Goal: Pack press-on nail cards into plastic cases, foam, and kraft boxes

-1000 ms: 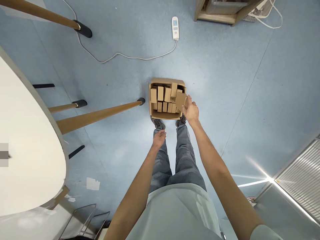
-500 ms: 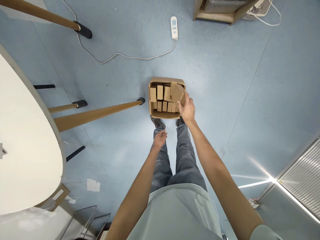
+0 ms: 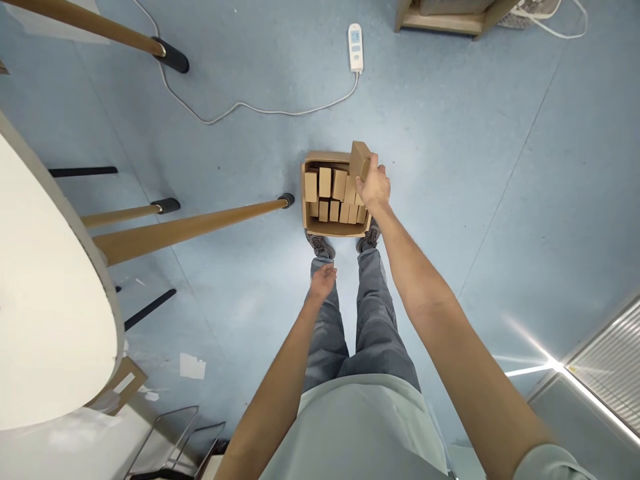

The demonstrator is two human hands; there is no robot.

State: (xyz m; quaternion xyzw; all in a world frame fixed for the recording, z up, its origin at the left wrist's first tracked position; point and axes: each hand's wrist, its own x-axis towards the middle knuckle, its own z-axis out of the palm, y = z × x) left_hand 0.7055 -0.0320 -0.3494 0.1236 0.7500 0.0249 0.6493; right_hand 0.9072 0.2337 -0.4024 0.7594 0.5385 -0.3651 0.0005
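Observation:
A small brown cardboard box (image 3: pixel 359 160) is gripped between the thumb and fingers of my right hand (image 3: pixel 375 185). It is tilted over the back right corner of a larger open carton (image 3: pixel 335 230) on the floor. Inside that carton, several small cardboard boxes (image 3: pixel 325 181) stand in two rough rows. My right hand covers part of the carton's right side. My left hand (image 3: pixel 323 283) hangs above my left shin, in front of the carton, its fingers loosely bent and apart with nothing in them.
My shoes (image 3: pixel 320 245) stand close against the carton's near side. Wooden table legs (image 3: pixel 200 227) and a white tabletop (image 3: pixel 50 300) are on the left. Beyond the carton lie a white handheld controller (image 3: pixel 355 50) and its cable (image 3: pixel 270 112). A wooden cabinet (image 3: pixel 440 21) stands farther back.
My right hand has raised the small box and turned it more upright, moving it up and away over the carton's back edge. My left hand stays nearly in place. The view has shifted slightly.

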